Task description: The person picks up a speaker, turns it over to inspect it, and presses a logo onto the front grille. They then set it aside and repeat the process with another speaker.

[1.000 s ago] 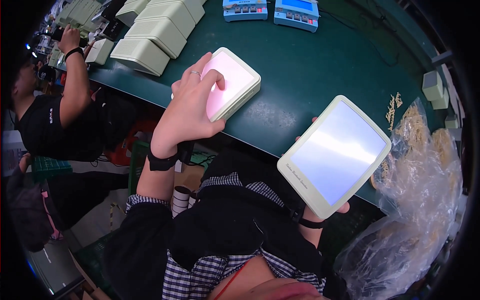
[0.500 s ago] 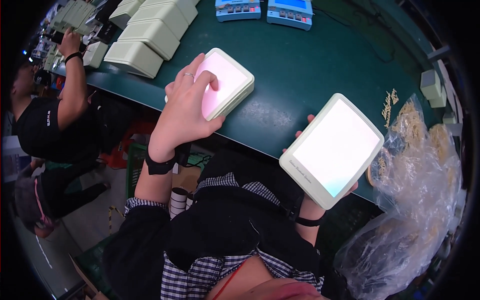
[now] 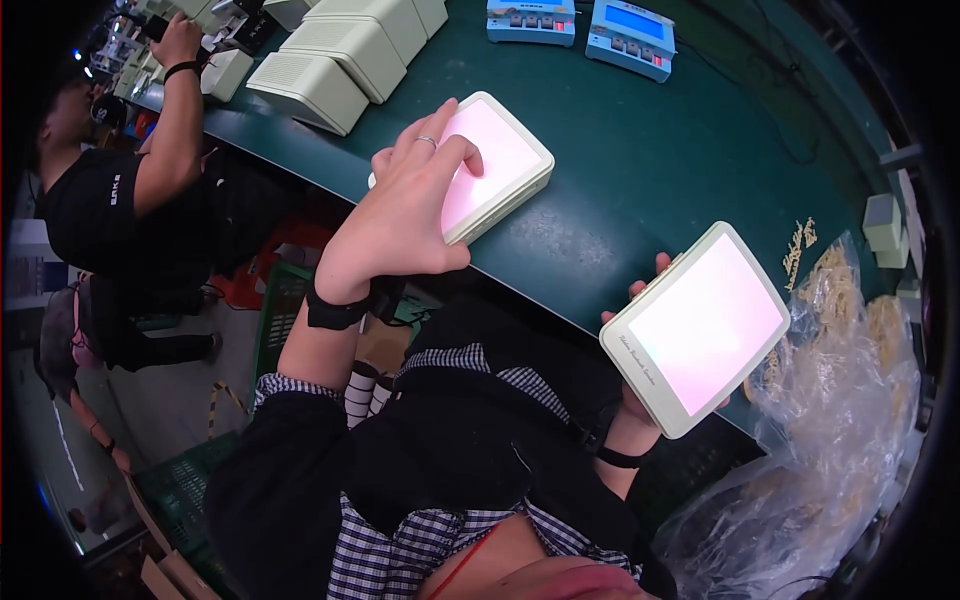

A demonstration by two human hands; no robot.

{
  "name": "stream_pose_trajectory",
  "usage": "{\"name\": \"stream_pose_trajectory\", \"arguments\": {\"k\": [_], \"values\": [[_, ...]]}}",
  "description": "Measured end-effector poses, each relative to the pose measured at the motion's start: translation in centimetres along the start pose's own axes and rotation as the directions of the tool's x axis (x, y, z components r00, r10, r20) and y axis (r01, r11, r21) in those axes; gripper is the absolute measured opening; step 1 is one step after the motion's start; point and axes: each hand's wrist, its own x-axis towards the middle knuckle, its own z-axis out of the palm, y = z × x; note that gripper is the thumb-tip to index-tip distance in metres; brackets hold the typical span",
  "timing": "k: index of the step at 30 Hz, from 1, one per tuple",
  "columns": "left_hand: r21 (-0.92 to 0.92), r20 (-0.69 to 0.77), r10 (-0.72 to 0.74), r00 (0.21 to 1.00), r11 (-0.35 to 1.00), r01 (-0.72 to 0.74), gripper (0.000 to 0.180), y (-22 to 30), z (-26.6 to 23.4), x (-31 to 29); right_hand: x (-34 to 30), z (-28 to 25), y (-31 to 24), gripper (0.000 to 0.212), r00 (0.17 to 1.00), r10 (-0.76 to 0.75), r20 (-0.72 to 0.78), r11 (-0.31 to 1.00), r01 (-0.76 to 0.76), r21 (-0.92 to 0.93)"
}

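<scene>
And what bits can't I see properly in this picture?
All in the head view:
Right grip: palm mostly hidden behind the cream device it holds.
That device's back: turned away from view.
The other device's screen: partly covered by the left grip.
Leftmost blue box: top cut off by the upper edge.
Clear bag: contents blurred by shiny crinkles.

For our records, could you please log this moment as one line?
left hand: on lit panel; right hand: holding second panel; blue boxes: on table

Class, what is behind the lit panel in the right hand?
The right hand: fingertips show left of the lit panel. The panel's back and most of the palm are covered.
</scene>
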Motion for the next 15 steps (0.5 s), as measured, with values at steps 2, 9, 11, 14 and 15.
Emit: {"name": "stream_pose_trajectory", "arguments": {"k": [2, 9, 11, 14, 15], "values": [[-0.003, 0.000, 0.000, 1.000, 1.000, 0.000, 0.062, 0.0, 0.0, 0.0, 0.0, 0.3, -0.1, 0.127, 1.000, 0.008, -0.013, 1.000, -0.008, -0.004], [0.028, -0.015, 0.068, 0.998, 0.997, -0.068, 0.068, -0.1, 0.2, 0.0, 0.2, 0.0, -0.1, 0.123, 1.000, 0.016, 0.004, 1.000, -0.016, -0.018], [0.026, -0.006, 0.062, 0.998, 0.998, -0.062, 0.067, 0.0, 0.2, 0.1, 0.2, -0.4, 0.0, 0.123, 1.000, 0.016, 0.016, 0.999, -0.016, -0.032], [0.022, 0.014, 0.047, 0.999, 0.999, -0.047, 0.067, 0.0, 0.0, 0.0, 0.0, -0.6, 0.0, 0.121, 1.000, 0.000, 0.027, 0.998, 0.002, -0.056], [0.017, 0.017, 0.046, 0.999, 0.999, -0.046, 0.067, 0.0, 0.0, 0.0, 0.0, -0.6, 0.0, 0.121, 1.000, -0.003, 0.030, 0.998, 0.005, -0.061]]}}
